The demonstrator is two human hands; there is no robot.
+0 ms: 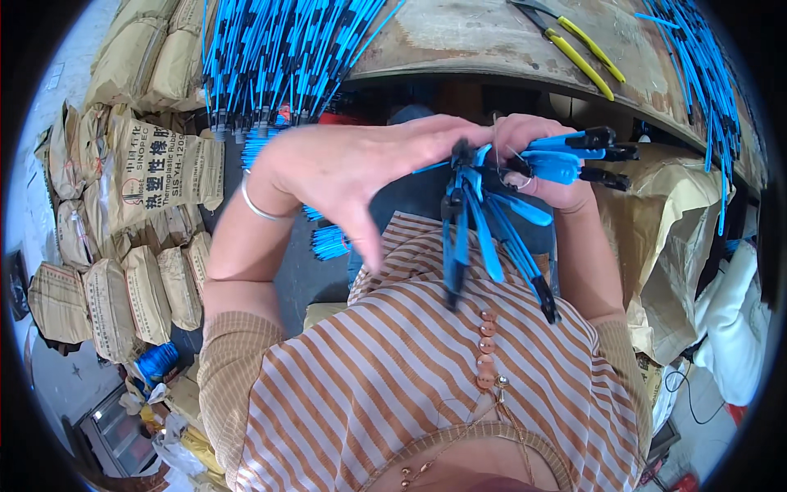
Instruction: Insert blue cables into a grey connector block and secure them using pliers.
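The wooden table (459, 41) is cut off by the upper edge, as is the pile of blue cables (279, 49) at its left; the hands and sacks hide that pile's lower reach. Brown paper sacks (164, 176) crowd the left side, the outermost fading into the dark rim. In front of the striped shirt (426, 328), the bundle of blue cables (492, 238) fans out with black ends, some blurred. The right hand (545, 156) is closed around its middle, thumb across the near side and cables sticking out on both sides; the other fingers are partly hidden. The left hand (361, 160) has its thumb well apart from its fingers, whose tips reach the bundle's left side; whether they touch it is unclear. Yellow-handled pliers (584, 57) run out of view at the tip. A thin wire (497, 152) shows by the right thumb, its ends hard to follow.
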